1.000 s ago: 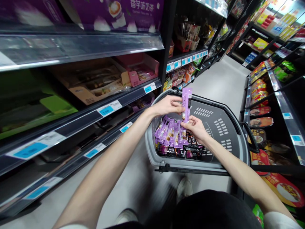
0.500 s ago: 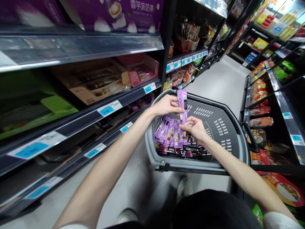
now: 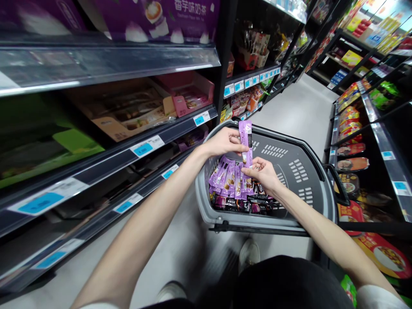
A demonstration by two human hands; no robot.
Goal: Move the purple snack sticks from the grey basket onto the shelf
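Above a grey shopping basket (image 3: pixel 328 189), both of my hands pinch one slim purple sachet (image 3: pixel 246 134) held nearly upright. My left hand (image 3: pixel 227 141) grips it around the middle from the left. Lower down, my right hand (image 3: pixel 262 171) has its bottom end between thumb and fingers. Below them, in the basket's left part, several purple sachets (image 3: pixel 229 180) lie side by side in a fanned row. Dark sachets (image 3: pixel 231 203) lie along the near side, partly under the purple ones.
Shelves line the left, holding an open cardboard box (image 3: pixel 124 128), a pink box (image 3: pixel 196 92) and a large purple carton (image 3: pixel 189 21). On the right stands another shelf (image 3: pixel 386 150) with packaged food. The aisle floor (image 3: pixel 289 105) runs ahead; my shoe (image 3: pixel 249 254) is under the basket.
Almost nothing differs. The view has shifted very slightly, and both hands keep the same hold on the purple sachet.
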